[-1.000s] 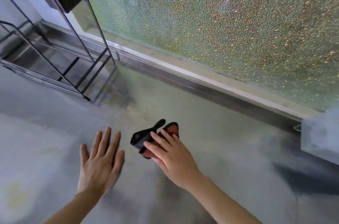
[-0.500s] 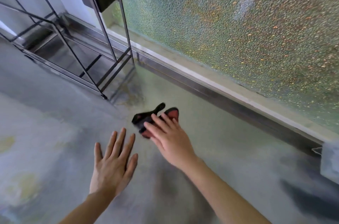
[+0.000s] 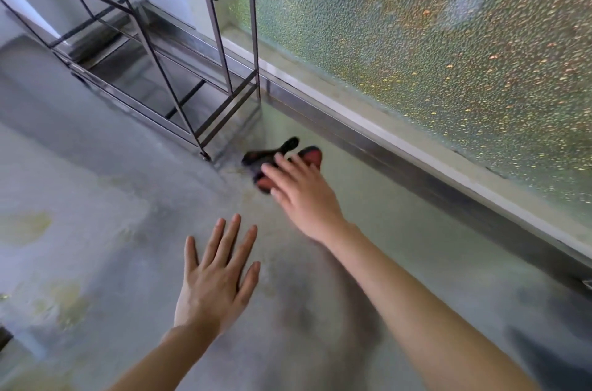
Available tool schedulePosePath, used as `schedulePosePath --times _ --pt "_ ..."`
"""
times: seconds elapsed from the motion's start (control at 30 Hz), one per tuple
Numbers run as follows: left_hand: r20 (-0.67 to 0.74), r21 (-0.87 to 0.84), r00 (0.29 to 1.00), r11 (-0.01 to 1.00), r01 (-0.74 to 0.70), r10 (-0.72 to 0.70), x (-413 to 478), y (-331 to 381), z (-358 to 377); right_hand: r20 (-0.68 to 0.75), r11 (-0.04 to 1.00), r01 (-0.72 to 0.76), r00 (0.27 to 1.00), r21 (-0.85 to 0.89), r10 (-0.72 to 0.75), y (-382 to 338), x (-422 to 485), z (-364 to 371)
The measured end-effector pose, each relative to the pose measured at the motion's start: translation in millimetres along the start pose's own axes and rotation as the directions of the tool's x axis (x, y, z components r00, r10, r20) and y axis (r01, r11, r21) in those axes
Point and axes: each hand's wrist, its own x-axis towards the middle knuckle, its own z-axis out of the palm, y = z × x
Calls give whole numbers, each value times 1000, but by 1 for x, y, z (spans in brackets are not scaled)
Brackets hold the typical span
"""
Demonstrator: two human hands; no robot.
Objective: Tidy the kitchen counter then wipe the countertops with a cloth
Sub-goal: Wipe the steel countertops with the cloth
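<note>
Right hand (image 3: pixel 301 195), fingers flat, drives cloth (image 3: pixel 272 155) up beside rack (image 3: pixel 205 156) foot. Back corner of desk (image 3: pixel 96 198) now getting wiped. Left hand (image 3: pixel 214 281) open, braced flat.

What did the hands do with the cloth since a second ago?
The right hand pushed the cloth farther back across the counter, nearer the foot of the rack. Its fingers still press on it. The left hand stayed flat on the counter.

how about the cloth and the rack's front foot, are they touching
Apart. The head view shows a strip of bare counter between the left edge of the cloth, which lies under the right hand, and the rack's front foot.
</note>
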Motion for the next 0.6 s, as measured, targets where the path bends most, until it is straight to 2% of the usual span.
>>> schedulePosePath --times 0.1,0.13,0.2,0.3,0.37,0.43,0.53,0.6 --pt "-8 3 1000 1000 -8 8 1 0 0 -79 966 -250 966 -57 246 24 50 -7" --pt "-12 7 1000 1000 -8 8 1 -1 1 -90 960 -271 960 -64 265 22 60 -5" --pt "-19 2 1000 1000 4 -3 1 0 1 -47 987 -161 986 -30 159 2 64 5" --pt "-37 -60 995 994 91 -94 0 1 -2 89 993 114 989 22 -115 -39 44 15" --pt "-41 -103 989 985 138 -143 -2 3 -7 137 990 138 981 12 -139 -42 35 12" --pt "-55 -116 987 982 146 -153 -4 3 -13 119 999 44 992 5 -44 -29 30 6" --pt "-71 -144 980 974 172 -184 -16 -4 -17 10 979 -204 979 12 204 -15 17 3" --pt "-83 -165 974 967 195 -211 -32 -12 -18 -20 976 -215 976 21 215 -26 -1 7"
